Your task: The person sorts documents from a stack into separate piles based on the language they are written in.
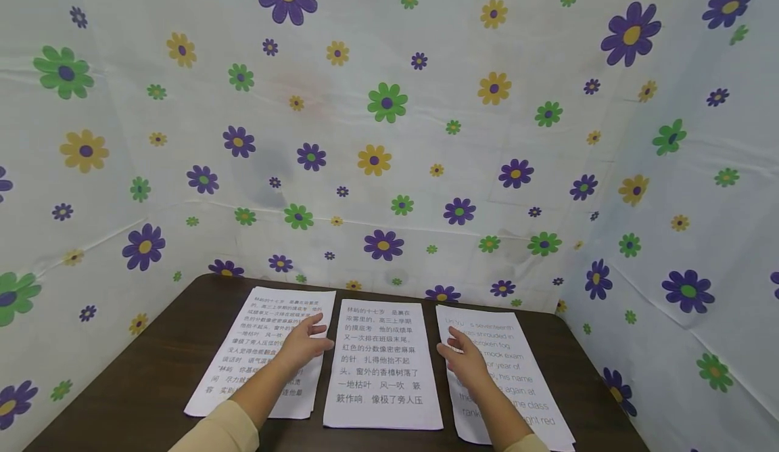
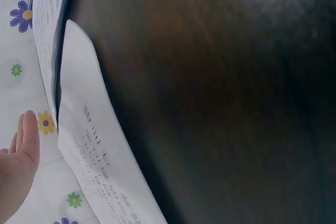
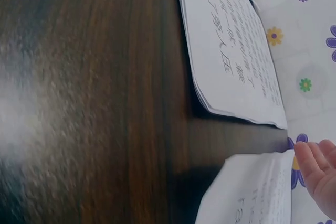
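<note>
Three stacks of printed white paper lie side by side. The left stack and the middle stack carry Chinese characters, and the right stack carries English text. Over the right part of the left stack is my left hand, its thumb and fingers apart and holding nothing. My right hand hovers at the left side of the right stack, fingers relaxed, covering some of its words. Both wrist views show a bare hand, the left and the right, with no paper gripped.
All the paper lies on a dark brown wooden table. White cloth printed with purple, green and yellow flowers hangs behind the table and along both sides. Narrow strips of tabletop separate the stacks.
</note>
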Demonstrator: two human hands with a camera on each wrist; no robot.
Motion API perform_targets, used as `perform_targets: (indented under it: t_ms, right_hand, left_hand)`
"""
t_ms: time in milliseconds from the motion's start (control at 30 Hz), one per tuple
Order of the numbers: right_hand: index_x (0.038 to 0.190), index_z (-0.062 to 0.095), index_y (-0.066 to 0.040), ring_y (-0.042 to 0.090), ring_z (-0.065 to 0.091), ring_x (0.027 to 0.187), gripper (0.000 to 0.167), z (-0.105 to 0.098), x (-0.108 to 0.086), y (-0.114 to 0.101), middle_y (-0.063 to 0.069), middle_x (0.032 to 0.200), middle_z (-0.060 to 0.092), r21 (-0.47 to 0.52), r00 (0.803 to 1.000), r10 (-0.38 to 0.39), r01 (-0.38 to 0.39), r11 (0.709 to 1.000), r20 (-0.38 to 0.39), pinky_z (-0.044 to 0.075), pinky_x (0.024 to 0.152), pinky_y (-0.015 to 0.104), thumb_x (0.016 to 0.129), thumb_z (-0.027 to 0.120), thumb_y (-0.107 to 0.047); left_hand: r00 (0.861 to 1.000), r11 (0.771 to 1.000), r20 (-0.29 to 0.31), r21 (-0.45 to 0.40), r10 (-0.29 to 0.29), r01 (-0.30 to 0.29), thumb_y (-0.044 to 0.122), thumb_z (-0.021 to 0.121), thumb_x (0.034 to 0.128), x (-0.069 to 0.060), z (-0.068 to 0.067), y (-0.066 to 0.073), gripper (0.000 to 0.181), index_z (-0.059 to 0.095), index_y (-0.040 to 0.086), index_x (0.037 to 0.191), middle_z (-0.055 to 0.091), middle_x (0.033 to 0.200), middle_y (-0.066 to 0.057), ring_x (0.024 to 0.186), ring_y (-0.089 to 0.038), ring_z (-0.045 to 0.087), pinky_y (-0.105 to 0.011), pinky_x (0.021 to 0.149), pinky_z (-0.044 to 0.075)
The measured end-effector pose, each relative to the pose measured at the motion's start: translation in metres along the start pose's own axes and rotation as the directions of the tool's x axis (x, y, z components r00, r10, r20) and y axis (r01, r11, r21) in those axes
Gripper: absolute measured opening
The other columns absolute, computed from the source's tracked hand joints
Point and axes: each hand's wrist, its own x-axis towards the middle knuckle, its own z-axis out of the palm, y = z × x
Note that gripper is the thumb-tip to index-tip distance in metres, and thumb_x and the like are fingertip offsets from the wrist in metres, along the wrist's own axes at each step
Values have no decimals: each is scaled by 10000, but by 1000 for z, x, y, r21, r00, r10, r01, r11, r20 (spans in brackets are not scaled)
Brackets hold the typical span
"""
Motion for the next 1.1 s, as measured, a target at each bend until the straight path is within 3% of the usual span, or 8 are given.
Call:
perform_targets:
  t_ms: [167,500,700,967,1100]
  right_hand:
    - [1476,387,-28,414,633,1109,652,7,-2,-2,309,1415,469,-15,1000,6,-5,1000,27,570,894,447,928,616,-297]
    - [1467,367,28,456,555,1211,635,17,-4,0,339,1401,457,2,995,30,-30,1000,91,554,925,468,931,604,-215]
    - [1467,348,55,497,487,1272,670,21,-4,1,373,1413,424,-11,991,34,-33,999,126,529,962,503,915,618,-212]
    - [1465,363,47,506,483,1271,679,25,-6,0,372,1405,435,-62,990,61,-54,997,124,510,971,540,905,632,-228]
    - [1463,369,43,504,465,1290,671,27,-6,-1,364,1410,439,-68,990,70,-62,996,120,498,984,551,906,628,-224]
  left_hand:
    - [1000,1000,-1,-7,-19,19,61,689,810,-1,4,-3,765,333,-34,1480,486,1394,-307,1155,-414,610,-390,887,580]
    - [999,998,27,51,-46,45,63,705,781,-6,14,-6,786,334,-82,1458,476,1385,-345,1103,-426,631,-423,876,580]
    - [996,996,45,41,-76,74,45,714,770,-6,19,-8,787,337,-112,1443,481,1362,-365,1144,-450,604,-412,852,590]
    - [991,992,51,25,-126,125,54,725,776,-4,24,-9,785,345,-105,1444,488,1361,-359,1156,-427,606,-364,824,599]
    - [991,992,48,23,-122,121,46,710,787,-4,25,-9,757,352,-118,1433,494,1356,-362,1138,-430,619,-373,823,599]
